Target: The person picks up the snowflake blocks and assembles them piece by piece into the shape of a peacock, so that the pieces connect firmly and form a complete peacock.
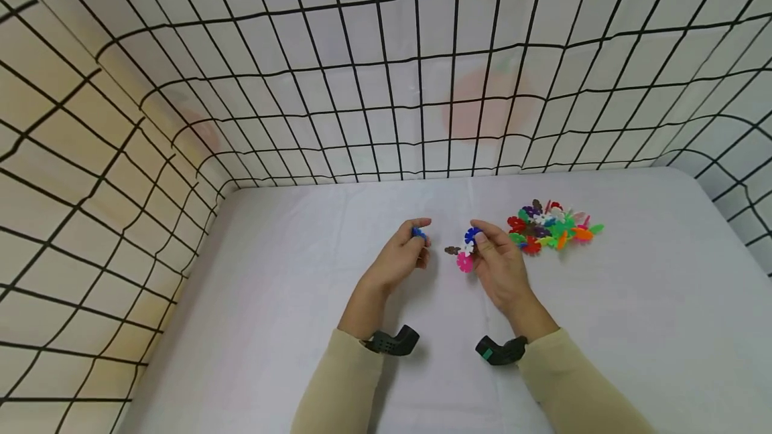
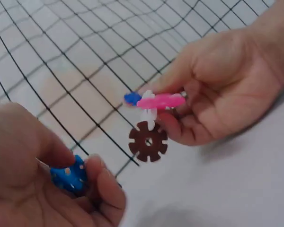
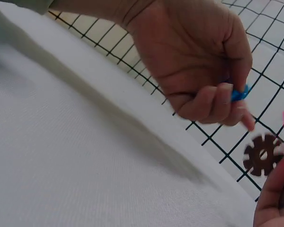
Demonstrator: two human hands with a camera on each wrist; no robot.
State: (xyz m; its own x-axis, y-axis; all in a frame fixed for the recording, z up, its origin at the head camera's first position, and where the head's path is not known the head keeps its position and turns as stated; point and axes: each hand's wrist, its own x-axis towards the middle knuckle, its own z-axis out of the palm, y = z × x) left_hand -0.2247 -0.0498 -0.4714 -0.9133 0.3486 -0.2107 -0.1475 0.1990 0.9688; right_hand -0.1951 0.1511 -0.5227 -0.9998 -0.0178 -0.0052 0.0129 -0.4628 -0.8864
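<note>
My left hand (image 1: 395,256) pinches a blue notched disc (image 2: 70,174) between thumb and fingers, above the white table. Facing it, my right hand (image 1: 499,263) holds a small joined cluster of notched snowflake discs. A dark blue disc (image 1: 472,235) tops that cluster in the head view, a white disc (image 1: 468,248) sits in its middle, and a pink disc (image 1: 464,262) hangs below. From its left side sticks out a brown disc (image 2: 148,141), seen flat-on in the left wrist view. A gap separates the two hands. The right fingers partly hide the cluster.
A heap of mixed-colour snowflake discs (image 1: 557,226) lies on the white tabletop (image 1: 271,300), just beyond and right of my right hand. Black wire mesh (image 1: 416,86) rises along the back and both sides. Each wrist wears a black camera mount (image 1: 395,341).
</note>
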